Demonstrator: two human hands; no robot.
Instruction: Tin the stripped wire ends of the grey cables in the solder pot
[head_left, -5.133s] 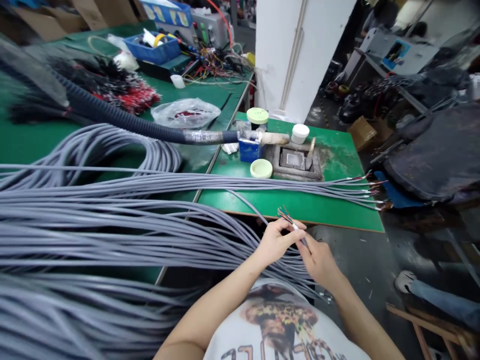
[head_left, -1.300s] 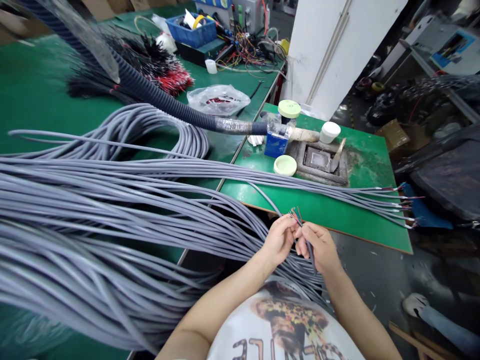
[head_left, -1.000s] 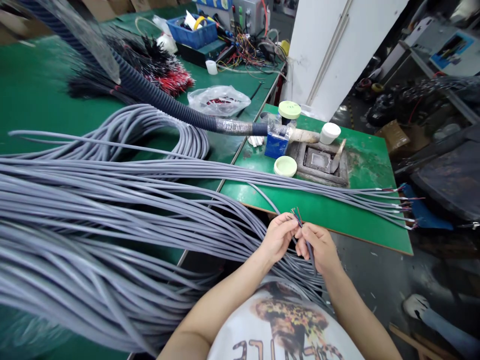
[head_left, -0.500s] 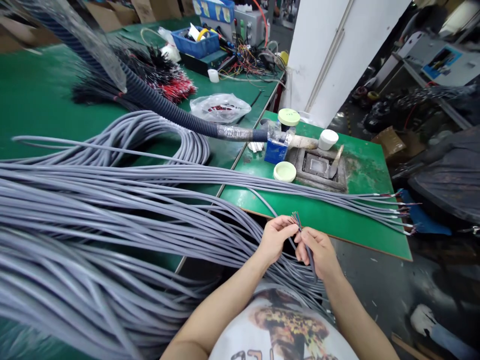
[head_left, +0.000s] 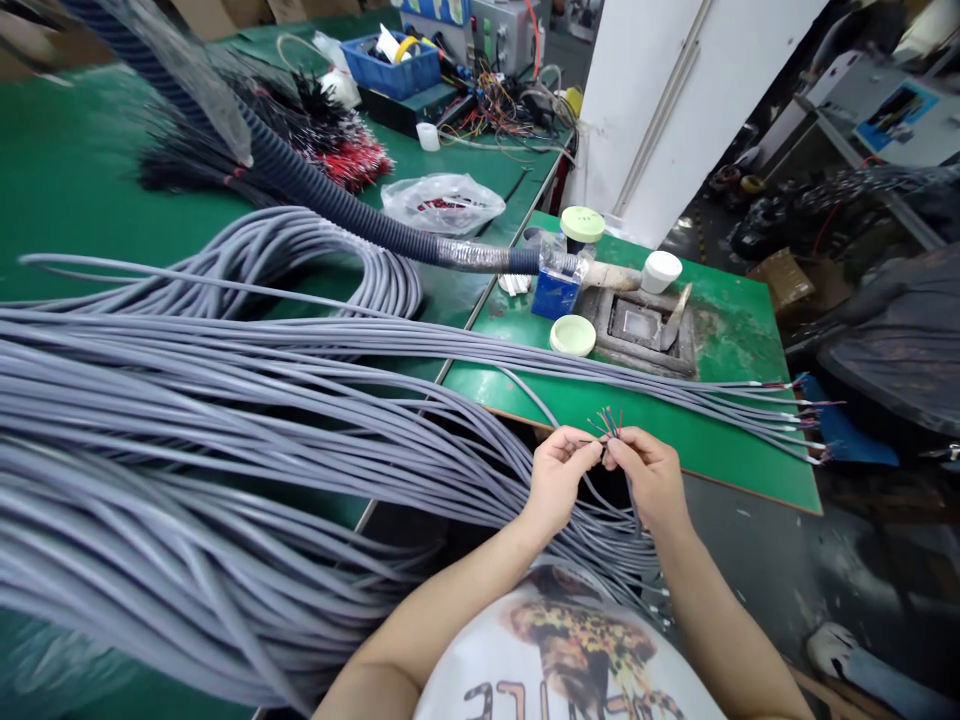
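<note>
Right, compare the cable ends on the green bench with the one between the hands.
The cable ends on the bench lie flat, several together; the cable end between the left hand and right hand is raised, its thin coloured cores fanned out. Both have grey sheaths.

Grey sheathed cable (head_left: 600,497), coloured inner wires (head_left: 609,423) fanned out

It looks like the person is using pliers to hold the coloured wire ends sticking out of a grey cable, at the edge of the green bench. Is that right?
Not quite: there are no pliers. The head view shows the left hand and right hand holding the coloured wire ends with bare fingers. The rest stands: they stick out of a grey cable at the edge of the green bench.
</note>
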